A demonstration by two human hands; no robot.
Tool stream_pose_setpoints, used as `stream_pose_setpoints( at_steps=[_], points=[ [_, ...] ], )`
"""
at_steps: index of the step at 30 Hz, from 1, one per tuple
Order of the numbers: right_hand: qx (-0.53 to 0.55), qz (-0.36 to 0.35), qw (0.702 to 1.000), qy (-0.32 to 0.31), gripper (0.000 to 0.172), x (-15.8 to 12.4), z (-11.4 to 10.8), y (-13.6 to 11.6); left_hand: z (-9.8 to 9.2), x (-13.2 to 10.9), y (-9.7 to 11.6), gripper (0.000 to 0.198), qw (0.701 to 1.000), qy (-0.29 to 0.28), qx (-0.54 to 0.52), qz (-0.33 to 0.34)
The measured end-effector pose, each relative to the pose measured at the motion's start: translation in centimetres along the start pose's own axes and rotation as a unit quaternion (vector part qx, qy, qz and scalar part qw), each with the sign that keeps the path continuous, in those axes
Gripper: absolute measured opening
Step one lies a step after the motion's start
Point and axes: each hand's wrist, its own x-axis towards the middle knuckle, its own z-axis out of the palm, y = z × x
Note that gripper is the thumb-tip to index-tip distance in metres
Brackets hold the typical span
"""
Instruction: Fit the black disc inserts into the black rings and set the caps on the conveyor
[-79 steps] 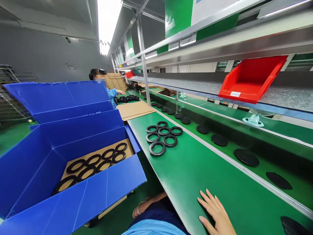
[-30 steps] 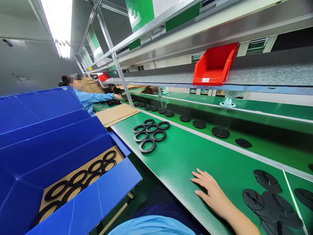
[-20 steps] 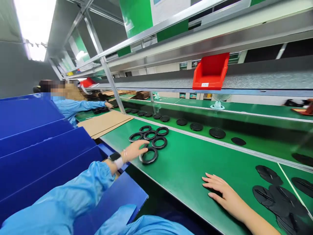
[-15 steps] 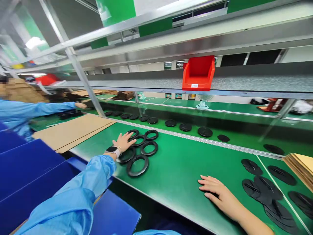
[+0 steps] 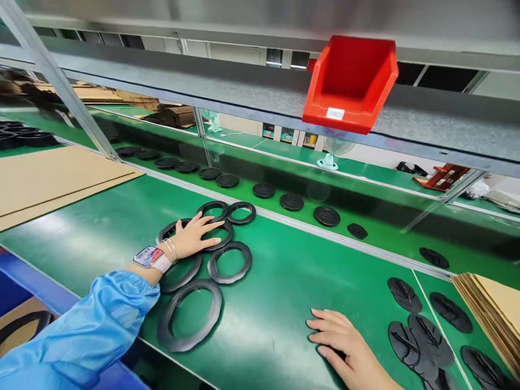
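Note:
My left hand [image 5: 192, 236], wearing a watch and bangles, lies with spread fingers over a group of black rings on the green work surface. Its fingers reach across the middle ring [image 5: 227, 234] and partly cover the rings beside it. A larger black ring [image 5: 216, 309] lies nearest the table's front edge, and another ring [image 5: 246, 260] sits to the right of the fingers. My right hand [image 5: 345, 344] rests on the bare green surface with fingers stretched out, holding nothing. To its right lie several flat black round pieces [image 5: 430, 338] with narrow raised parts, some overlapping.
A row of black discs [image 5: 263, 190] runs along the green strip behind a metal rail. Cardboard sheets lie left [image 5: 60, 176], with a cardboard stack [image 5: 487, 319] at right. A red bin [image 5: 349, 86] hangs from the shelf overhead. A blue box edge [image 5: 40, 276] borders the front left.
My view has moved closer and tilted down, and the co-worker has left it. My left hand still lies on the rings, and another ring shows beneath it. My right hand remains flat.

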Motion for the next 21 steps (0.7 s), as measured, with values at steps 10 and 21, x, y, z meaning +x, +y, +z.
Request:
stream_pose_setpoints(
  at_steps=[10, 21],
  points=[
    [0.103, 0.095, 0.988, -0.07, 0.027, 0.2, -1.6, -1.6, 1.0, 4.2, 8.2, 0.053, 0.991, -0.011, -0.01, 0.132],
    [0.149, 0.099, 0.982, -0.056, 0.028, 0.6, -2.2, -2.0, 2.4, 13.4, 17.3, 0.052, 0.973, -0.001, 0.046, 0.225]
  ],
)
